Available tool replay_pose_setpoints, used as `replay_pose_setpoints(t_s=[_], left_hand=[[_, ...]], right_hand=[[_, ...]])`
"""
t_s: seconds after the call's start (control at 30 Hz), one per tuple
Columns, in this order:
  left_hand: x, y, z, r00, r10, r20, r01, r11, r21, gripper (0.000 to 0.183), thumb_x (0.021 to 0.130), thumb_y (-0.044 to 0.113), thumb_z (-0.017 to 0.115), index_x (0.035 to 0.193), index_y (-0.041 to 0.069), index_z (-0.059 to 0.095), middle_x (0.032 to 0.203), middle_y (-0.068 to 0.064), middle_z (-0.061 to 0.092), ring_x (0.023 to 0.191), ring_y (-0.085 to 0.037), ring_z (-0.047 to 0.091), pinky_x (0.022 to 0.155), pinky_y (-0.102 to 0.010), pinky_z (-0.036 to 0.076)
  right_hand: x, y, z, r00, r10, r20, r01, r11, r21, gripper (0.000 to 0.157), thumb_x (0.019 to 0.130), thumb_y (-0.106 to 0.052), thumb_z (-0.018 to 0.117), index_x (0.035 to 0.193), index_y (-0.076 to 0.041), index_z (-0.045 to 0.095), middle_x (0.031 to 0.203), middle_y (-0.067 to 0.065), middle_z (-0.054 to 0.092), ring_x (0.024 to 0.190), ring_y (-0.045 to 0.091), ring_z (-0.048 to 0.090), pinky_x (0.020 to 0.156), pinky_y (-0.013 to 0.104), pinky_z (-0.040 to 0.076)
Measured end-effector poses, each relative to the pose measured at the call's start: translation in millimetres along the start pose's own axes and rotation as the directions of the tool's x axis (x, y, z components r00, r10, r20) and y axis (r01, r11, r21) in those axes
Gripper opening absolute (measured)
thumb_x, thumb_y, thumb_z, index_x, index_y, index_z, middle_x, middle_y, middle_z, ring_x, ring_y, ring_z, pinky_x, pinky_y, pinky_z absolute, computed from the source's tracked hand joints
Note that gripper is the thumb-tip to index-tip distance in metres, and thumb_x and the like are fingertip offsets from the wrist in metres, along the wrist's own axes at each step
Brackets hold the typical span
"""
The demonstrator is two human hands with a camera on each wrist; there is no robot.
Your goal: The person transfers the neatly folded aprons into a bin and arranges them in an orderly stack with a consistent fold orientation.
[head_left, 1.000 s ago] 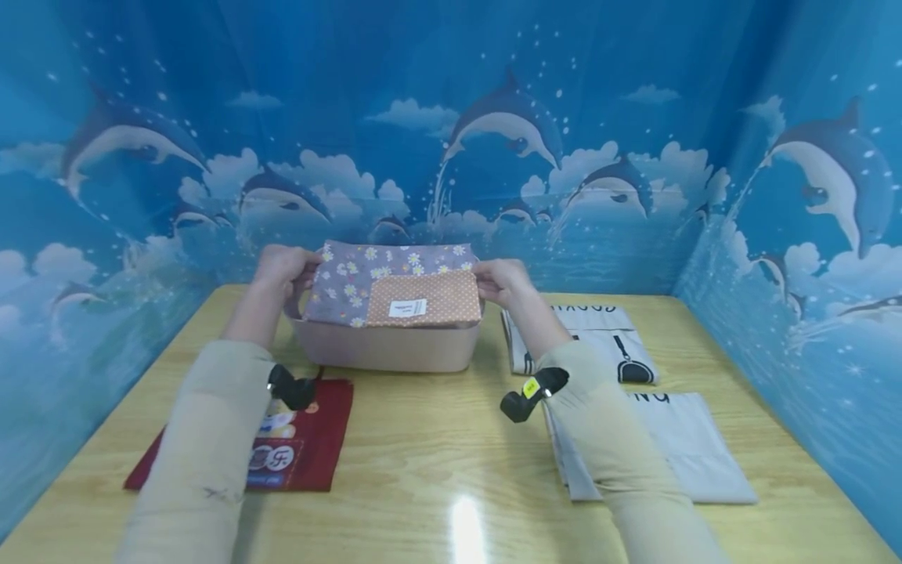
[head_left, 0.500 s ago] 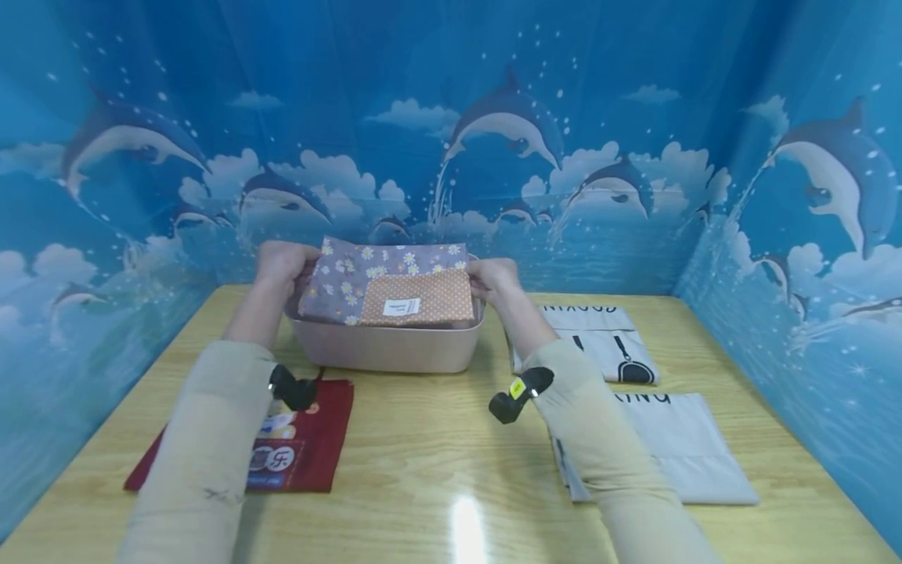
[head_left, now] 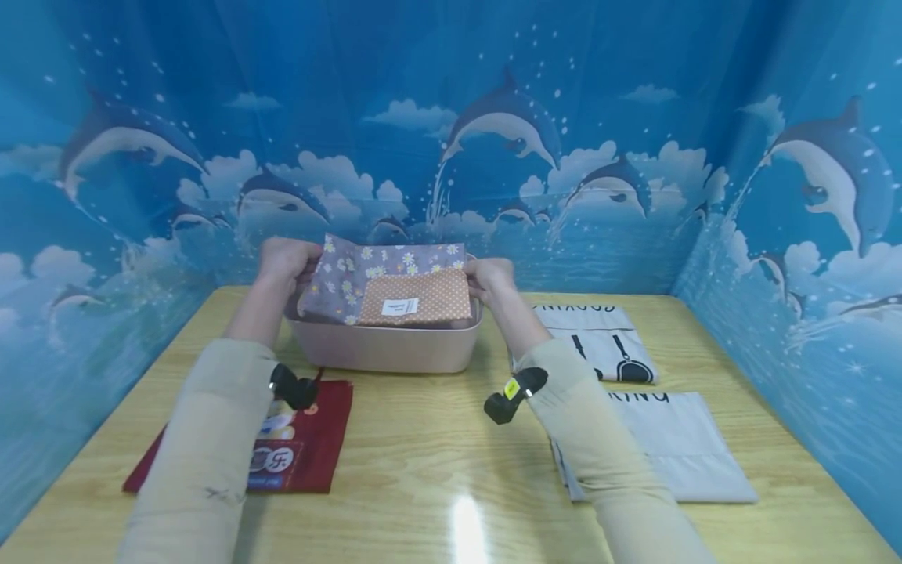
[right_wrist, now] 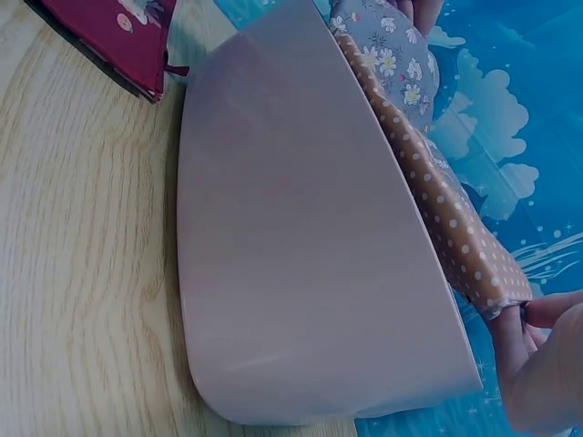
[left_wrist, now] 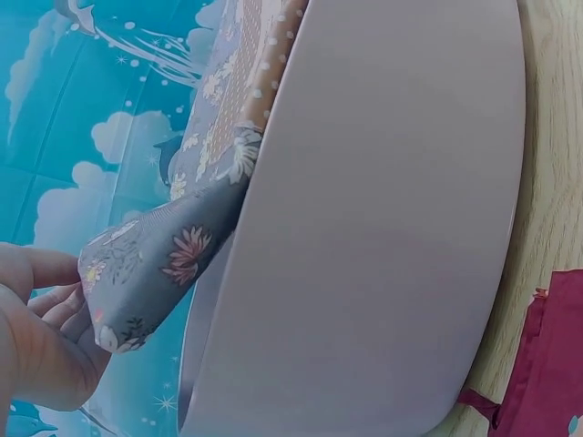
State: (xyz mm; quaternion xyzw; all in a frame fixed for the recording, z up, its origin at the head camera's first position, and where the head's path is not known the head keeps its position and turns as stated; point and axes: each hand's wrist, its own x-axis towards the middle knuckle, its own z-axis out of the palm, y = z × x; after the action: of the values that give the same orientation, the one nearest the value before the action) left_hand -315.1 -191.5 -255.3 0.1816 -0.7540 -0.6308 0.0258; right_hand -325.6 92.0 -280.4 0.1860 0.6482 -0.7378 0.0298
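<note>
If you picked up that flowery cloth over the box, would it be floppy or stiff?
Probably floppy: the flowery cloth bends near the left hand. It's likely light too, since just fingers of the left and right hand pinch its sides. It probably wouldn't roll, because it looks folded fairly flat.

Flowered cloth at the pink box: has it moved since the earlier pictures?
Yes, slightly left in the head view: more right-hand rim of the pink box shows beside the flowered cloth.
</note>
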Motion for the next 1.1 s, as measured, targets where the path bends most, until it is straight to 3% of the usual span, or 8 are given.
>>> replay_pose_setpoints(t_s=[0.37,0.5,0.63,0.7,0.87,0.97,1.03,1.1], left_hand=[[-0.8,-1.8,3.1,0.999,0.029,0.014,-0.030,0.998,0.054,0.034,0.090,0.010,0.057,0.121,-0.003,0.056,0.065,0.005,0.060,0.059,-0.006,0.059,0.063,-0.023,0.054],[-1.6,-1.4,3.9,0.998,0.038,0.048,-0.041,0.998,0.052,0.035,0.091,0.007,0.055,0.125,-0.003,0.053,0.091,-0.008,0.066,0.073,-0.012,0.064,0.073,-0.025,0.054],[-2.3,0.0,1.6,0.994,0.052,0.099,-0.058,0.996,0.065,0.039,0.094,0.003,0.047,0.133,-0.004,0.044,0.126,-0.020,0.053,0.107,-0.024,0.059,0.089,-0.030,0.049],[-2.4,0.8,-0.6,0.992,0.055,0.109,-0.063,0.996,0.066,0.041,0.095,0.002,0.045,0.135,-0.004,0.041,0.132,-0.021,0.048,0.117,-0.028,0.052,0.093,-0.032,0.046],[-4.0,2.3,-3.5,0.991,0.052,0.123,-0.064,0.993,0.095,0.043,0.094,0.001,0.046,0.136,-0.002,0.040,0.134,-0.020,0.047,0.120,-0.028,0.049,0.095,-0.033,0.044],[-7.8,2.0,-5.4,0.988,0.069,0.137,-0.093,0.980,0.176,0.041,0.094,0.003,0.044,0.135,-0.002,0.042,0.132,-0.021,0.048,0.120,-0.029,0.049,0.097,-0.036,0.044],[-10.8,0.7,-7.1,0.984,0.106,0.146,-0.145,0.946,0.291,0.038,0.095,0.008,0.043,0.132,-0.002,0.047,0.128,-0.021,0.051,0.117,-0.031,0.049,0.095,-0.039,0.044],[-14.6,-0.6,-8.6,0.972,0.166,0.164,-0.221,0.882,0.416,0.033,0.096,0.015,0.045,0.122,-0.002,0.056,0.119,-0.022,0.056,0.106,-0.032,0.053,0.086,-0.041,0.048]], right_hand=[[-2,3,2.2,1.000,-0.003,-0.028,0.002,1.000,-0.022,0.040,0.082,0.006,0.061,0.122,0.004,0.054,0.105,0.013,0.061,0.064,0.014,0.059,0.061,0.024,0.054],[-4,3,1.8,1.000,-0.010,-0.006,0.009,0.997,-0.082,0.041,0.084,0.003,0.061,0.124,0.004,0.052,0.106,0.016,0.063,0.069,0.016,0.062,0.062,0.024,0.054],[-7,2,1.1,0.998,-0.049,0.027,0.054,0.975,-0.217,0.039,0.090,-0.005,0.056,0.126,0.006,0.049,0.111,0.018,0.060,0.084,0.020,0.063,0.073,0.026,0.054],[-9,2,1.6,0.996,-0.081,0.047,0.091,0.958,-0.271,0.034,0.091,-0.006,0.051,0.123,0.007,0.051,0.110,0.019,0.060,0.087,0.021,0.062,0.080,0.030,0.053],[-12,1,3.2,0.982,-0.161,0.098,0.186,0.918,-0.351,0.033,0.092,-0.004,0.045,0.122,0.007,0.053,0.108,0.020,0.062,0.089,0.022,0.064,0.083,0.032,0.052],[-13,1,2.5,0.968,-0.212,0.136,0.250,0.862,-0.440,0.033,0.093,-0.007,0.047,0.123,0.004,0.055,0.110,0.018,0.063,0.095,0.023,0.063,0.079,0.029,0.053],[-14,3,0.0,0.941,-0.282,0.185,0.337,0.776,-0.533,0.031,0.093,-0.010,0.049,0.121,0.001,0.059,0.110,0.015,0.064,0.099,0.023,0.062,0.080,0.030,0.053],[-15,4,-3.2,0.904,-0.351,0.244,0.425,0.670,-0.609,0.029,0.093,-0.012,0.051,0.117,-0.001,0.062,0.111,0.013,0.064,0.101,0.024,0.060,0.082,0.032,0.051]])
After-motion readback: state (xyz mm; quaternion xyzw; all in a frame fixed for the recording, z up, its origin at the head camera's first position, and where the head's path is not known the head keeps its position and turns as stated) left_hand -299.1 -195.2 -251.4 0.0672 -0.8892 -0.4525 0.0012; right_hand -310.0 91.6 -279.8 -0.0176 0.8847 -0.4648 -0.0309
